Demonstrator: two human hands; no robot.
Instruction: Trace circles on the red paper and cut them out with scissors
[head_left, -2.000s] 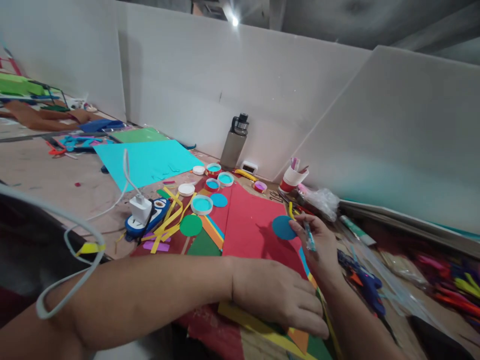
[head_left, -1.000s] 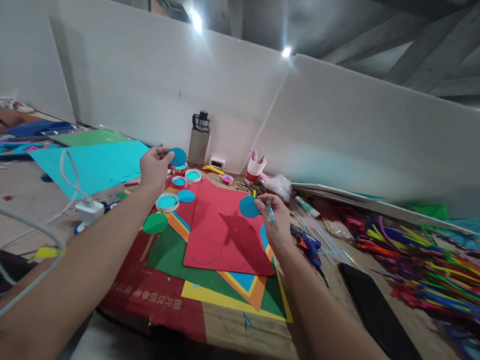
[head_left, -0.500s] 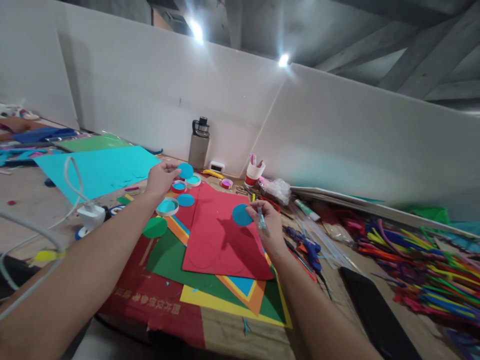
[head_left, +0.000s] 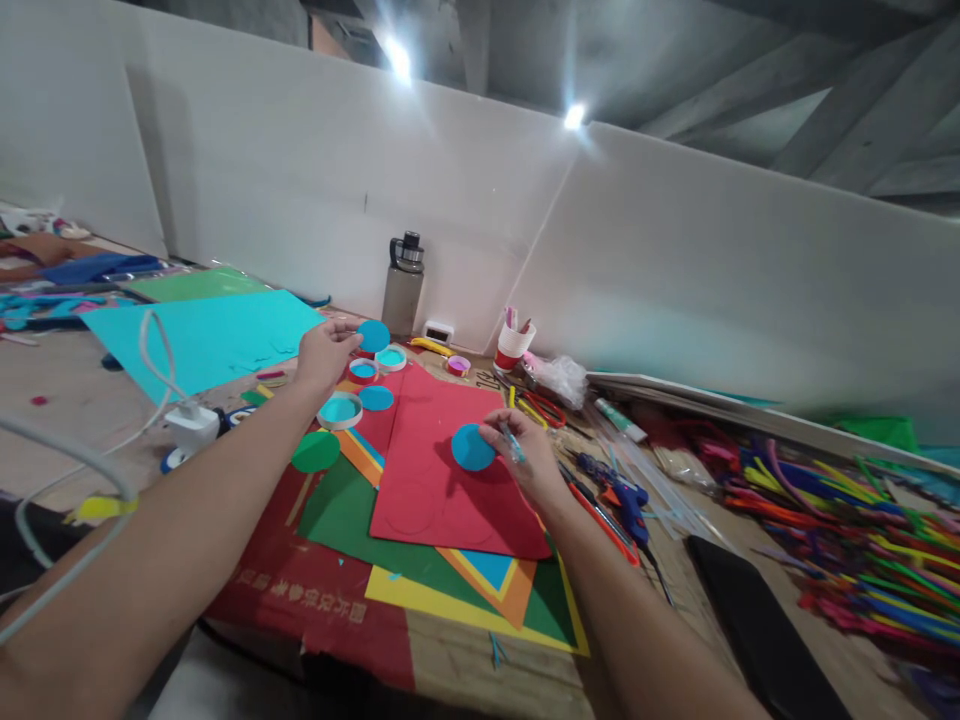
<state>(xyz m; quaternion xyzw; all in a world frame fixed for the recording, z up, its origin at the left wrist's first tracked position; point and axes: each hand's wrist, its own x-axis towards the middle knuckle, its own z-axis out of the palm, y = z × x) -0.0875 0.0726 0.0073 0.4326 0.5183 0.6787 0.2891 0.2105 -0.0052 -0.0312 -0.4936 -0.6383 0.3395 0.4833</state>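
Note:
My left hand (head_left: 328, 355) pinches a blue paper circle (head_left: 373, 337) above the round lids at the back of the work area. Over the red sheet (head_left: 435, 500), my right hand (head_left: 525, 455) holds another blue circle (head_left: 472, 447) by its right edge, with a small clear object (head_left: 513, 442) also between its fingers. A third blue circle (head_left: 376, 398) lies left of the red sheet's top. A green circle (head_left: 316, 452) rests near a white-rimmed lid (head_left: 340, 410). Green, yellow and orange sheets stick out from beneath the red one.
Behind stand a grey bottle (head_left: 403, 285) and a cup of pens (head_left: 513, 345). To the right lie a blue glue gun (head_left: 626, 505), a black phone (head_left: 761, 630) and colourful pipe cleaners (head_left: 862, 540). A white cable (head_left: 161, 360) and a large cyan sheet (head_left: 202, 335) are at left.
My right hand has moved slightly left and down with its blue circle, further over the red sheet. The left hand still holds its circle in nearly the same place.

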